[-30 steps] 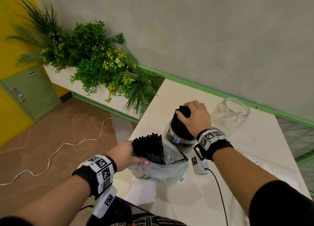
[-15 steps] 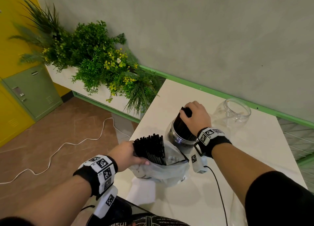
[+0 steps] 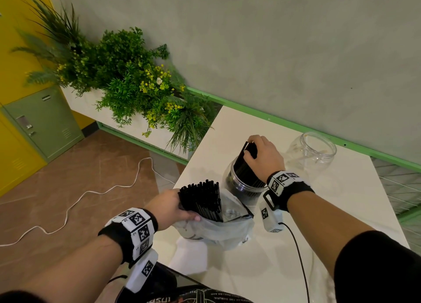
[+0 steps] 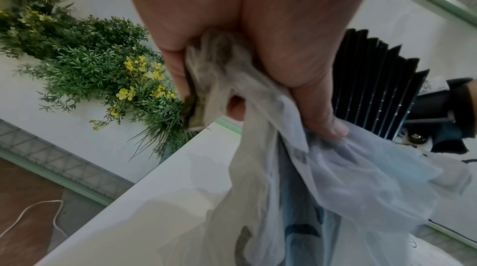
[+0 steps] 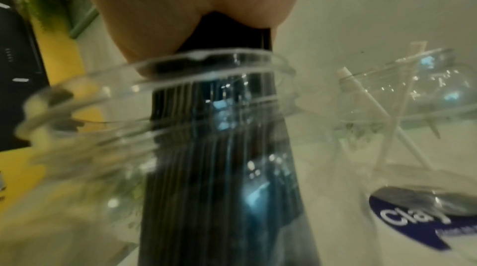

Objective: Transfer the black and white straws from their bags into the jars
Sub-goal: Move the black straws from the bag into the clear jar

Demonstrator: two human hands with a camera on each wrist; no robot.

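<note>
On the white table [image 3: 341, 211] little differs from a second ago: your right hand [image 3: 264, 156] stays on top of the bundle of black straws [image 3: 245, 166] standing in the near jar [image 3: 241, 188], and the bundle leans much as it did, its lower ends down inside the glass and its tops tilted toward the far left. Your left hand [image 3: 168, 207] has not shifted either; it still holds the plastic bag [image 3: 227, 232] at the table's near edge. Your right fingers curl over the upper ends of the straws, gripping them from above; the right wrist view shows the dark bundle running from your palm down through the jar's rim, though that picture is blurred. Your left hand is closed on the bag: the left wrist view shows a bunched fold of the plastic pinched between thumb and fingers [image 4: 317, 107]. A second bunch of black straws [image 3: 202, 202] stands upright out of the bag's open mouth, just beside your left hand. The second jar [image 3: 312, 152] sits farther back and to the right, apart from the near jar, with a few white straws [image 5: 382, 115] leaning inside it. A planter of greenery [image 3: 127, 86] sits on the floor beyond the table's left side.
</note>
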